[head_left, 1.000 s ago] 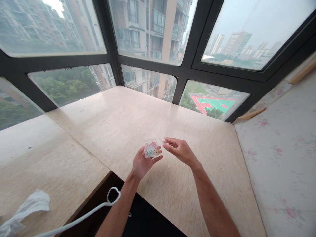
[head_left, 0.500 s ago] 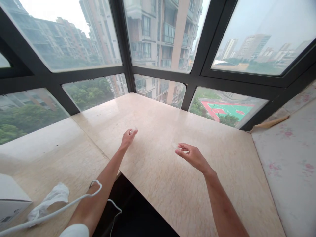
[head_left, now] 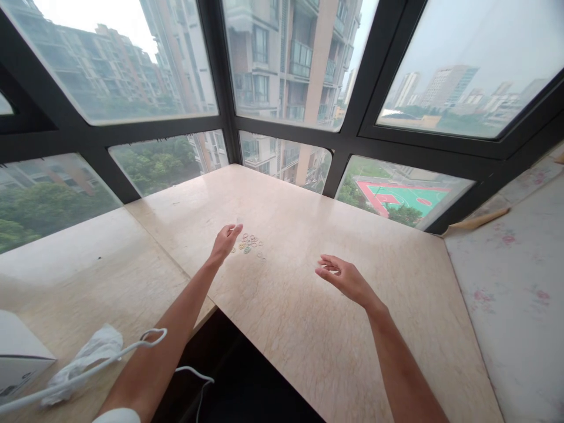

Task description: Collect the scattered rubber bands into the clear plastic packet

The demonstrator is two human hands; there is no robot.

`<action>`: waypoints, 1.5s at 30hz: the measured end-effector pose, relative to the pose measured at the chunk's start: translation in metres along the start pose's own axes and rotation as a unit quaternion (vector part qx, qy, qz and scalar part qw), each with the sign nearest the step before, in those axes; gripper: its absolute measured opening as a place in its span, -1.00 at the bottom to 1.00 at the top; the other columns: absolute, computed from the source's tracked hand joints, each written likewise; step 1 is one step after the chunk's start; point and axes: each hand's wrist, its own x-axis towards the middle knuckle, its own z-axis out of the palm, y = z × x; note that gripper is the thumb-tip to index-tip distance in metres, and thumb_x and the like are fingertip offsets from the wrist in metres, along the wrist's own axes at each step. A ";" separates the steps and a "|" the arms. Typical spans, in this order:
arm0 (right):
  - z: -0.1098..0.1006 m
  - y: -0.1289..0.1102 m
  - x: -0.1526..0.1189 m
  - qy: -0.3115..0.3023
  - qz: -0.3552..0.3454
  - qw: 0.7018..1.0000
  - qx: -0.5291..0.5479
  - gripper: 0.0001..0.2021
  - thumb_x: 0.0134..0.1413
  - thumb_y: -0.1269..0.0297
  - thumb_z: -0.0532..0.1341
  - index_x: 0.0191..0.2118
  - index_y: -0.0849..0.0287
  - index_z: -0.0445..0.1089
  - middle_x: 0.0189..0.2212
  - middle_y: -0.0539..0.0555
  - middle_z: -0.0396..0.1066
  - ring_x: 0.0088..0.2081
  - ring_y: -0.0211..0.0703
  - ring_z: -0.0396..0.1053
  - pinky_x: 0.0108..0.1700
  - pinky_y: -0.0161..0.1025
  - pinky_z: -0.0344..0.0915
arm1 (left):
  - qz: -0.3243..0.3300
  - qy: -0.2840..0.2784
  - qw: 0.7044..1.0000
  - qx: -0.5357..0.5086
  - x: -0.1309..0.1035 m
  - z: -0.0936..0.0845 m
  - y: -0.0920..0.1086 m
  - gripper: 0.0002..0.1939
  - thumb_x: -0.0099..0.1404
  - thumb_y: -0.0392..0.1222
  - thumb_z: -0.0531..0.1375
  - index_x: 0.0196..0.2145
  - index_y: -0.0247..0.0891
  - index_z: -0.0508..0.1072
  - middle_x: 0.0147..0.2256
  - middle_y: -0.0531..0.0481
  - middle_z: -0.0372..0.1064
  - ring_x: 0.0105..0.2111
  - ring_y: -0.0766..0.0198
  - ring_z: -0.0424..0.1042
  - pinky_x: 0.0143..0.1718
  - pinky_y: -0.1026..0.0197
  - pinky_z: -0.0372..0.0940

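Observation:
My left hand [head_left: 226,241] is closed above the marble-look tabletop, thumb and fingers pinching a small clear piece [head_left: 239,221] that looks like a see-through box or bag; its exact kind is too faint to tell. Just right of and below that hand lies a loose cluster of small coloured rings [head_left: 248,242], like little rubber bands, in pink, yellow and green. Farther right, my right hand [head_left: 341,276] hovers with its fingers curled toward the thumb. Whatever its fingertips hold, if anything, is too faint to make out.
The stone-like counter [head_left: 282,317] runs to dark window frames [head_left: 282,132]. A white cable [head_left: 88,371] crosses by my left forearm, near a crumpled white tissue [head_left: 94,358] and a white box [head_left: 20,355]. A dark gap [head_left: 238,376] opens below the counter's front edge.
The coloured rings now lie on the counter, where none showed before. My left hand has shifted slightly left and turned; my right hand has barely moved.

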 end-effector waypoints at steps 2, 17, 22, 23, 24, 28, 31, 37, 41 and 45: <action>-0.002 -0.005 -0.005 0.000 0.011 0.998 0.062 -0.49 -0.03 0.02 0.31 0.04 0.14 0.38 -0.04 0.21 0.44 -0.05 0.04 0.41 -0.05 -0.03 0.36 | 0.003 -0.025 0.999 -0.048 -0.011 0.006 0.008 -0.33 0.17 0.29 0.09 -0.01 -0.34 0.35 -0.07 -0.24 0.42 -0.08 0.04 0.38 -0.18 0.13 0.26; -0.064 0.054 -0.128 0.235 0.158 0.879 0.384 -0.58 0.15 -0.09 0.05 -0.15 0.15 0.39 -0.03 0.21 0.44 0.01 0.05 0.40 -0.01 -0.01 0.37 | -0.013 -0.356 0.887 -0.295 -0.140 0.166 0.049 0.06 -0.12 -0.20 0.40 0.25 -0.16 -0.06 -0.03 -0.19 0.27 -0.09 0.08 0.38 -0.14 0.08 0.32; -0.087 0.087 -0.175 0.326 0.193 0.854 0.357 -0.62 0.16 -0.07 0.03 -0.21 0.15 0.35 -0.08 0.23 0.46 0.02 0.03 0.39 0.02 0.03 0.34 | 0.046 -0.471 0.838 -0.272 -0.204 0.231 0.046 -0.10 -0.08 -0.21 0.36 0.16 -0.15 0.02 -0.01 -0.19 0.23 -0.06 0.09 0.36 -0.12 0.07 0.32; -0.091 0.090 -0.181 0.340 0.194 0.847 0.360 -0.66 0.16 -0.03 0.04 -0.22 0.15 0.35 -0.09 0.21 0.46 0.02 0.01 0.38 0.03 0.04 0.33 | 0.061 -0.490 0.829 -0.263 -0.215 0.241 0.047 -0.15 -0.06 -0.22 0.35 0.14 -0.16 0.04 -0.01 -0.21 0.23 -0.05 0.09 0.36 -0.11 0.05 0.32; -0.095 0.093 -0.184 0.354 0.195 0.837 0.369 -0.71 0.15 0.02 0.07 -0.24 0.14 0.34 -0.11 0.20 0.47 0.03 -0.01 0.38 0.05 0.03 0.32 | 0.078 -0.505 0.822 -0.251 -0.225 0.249 0.048 -0.20 -0.05 -0.24 0.34 0.11 -0.17 0.06 0.00 -0.22 0.23 -0.04 0.08 0.35 -0.08 0.04 0.31; -0.107 0.103 -0.182 0.387 0.199 0.790 0.431 -0.92 0.04 0.26 0.12 -0.35 0.13 0.31 -0.18 0.19 0.46 0.01 -0.07 0.38 0.11 -0.06 0.28 | 0.169 -0.526 0.810 -0.198 -0.247 0.271 0.057 -0.34 0.01 -0.24 0.32 0.04 -0.20 0.14 0.00 -0.23 0.26 0.03 0.06 0.30 0.04 -0.02 0.22; -0.117 0.110 -0.171 0.396 0.197 0.780 0.442 -0.93 -0.06 0.39 0.09 -0.39 0.11 0.28 -0.20 0.19 0.45 0.01 -0.10 0.38 0.13 -0.08 0.27 | 0.250 -0.525 0.802 -0.134 -0.251 0.279 0.062 -0.38 0.02 -0.19 0.32 0.03 -0.18 0.19 0.00 -0.19 0.29 0.02 0.05 0.31 0.07 -0.04 0.19; -0.137 0.122 -0.160 0.416 0.203 0.777 0.426 -0.83 -0.14 0.34 0.06 -0.33 0.14 0.30 -0.15 0.26 0.38 0.02 -0.04 0.34 0.10 0.03 0.27 | 0.350 -0.532 0.770 -0.042 -0.259 0.297 0.065 -0.30 -0.03 -0.06 0.36 0.06 -0.15 0.24 0.10 -0.21 0.22 0.21 -0.10 0.06 0.19 -0.19 -0.04; -0.134 0.122 -0.174 0.451 0.207 0.769 0.403 -0.86 -0.10 0.27 0.08 -0.35 0.11 0.31 -0.11 0.26 0.38 0.07 -0.01 0.29 0.10 0.03 0.26 | 0.387 -0.541 0.747 -0.005 -0.267 0.311 0.064 -0.27 -0.03 0.00 0.36 0.07 -0.16 0.22 0.09 -0.24 0.24 0.24 -0.09 0.02 0.24 -0.21 -0.22; -0.124 0.109 -0.195 0.496 0.192 0.757 0.379 -0.84 -0.09 0.27 0.12 -0.29 0.07 0.32 -0.06 0.14 0.39 0.14 -0.09 0.22 0.16 -0.06 0.19 | 0.401 -0.528 0.749 0.017 -0.271 0.320 0.062 -0.25 -0.05 0.02 0.37 0.06 -0.18 0.23 0.09 -0.26 0.23 0.24 -0.10 0.00 0.23 -0.20 -0.21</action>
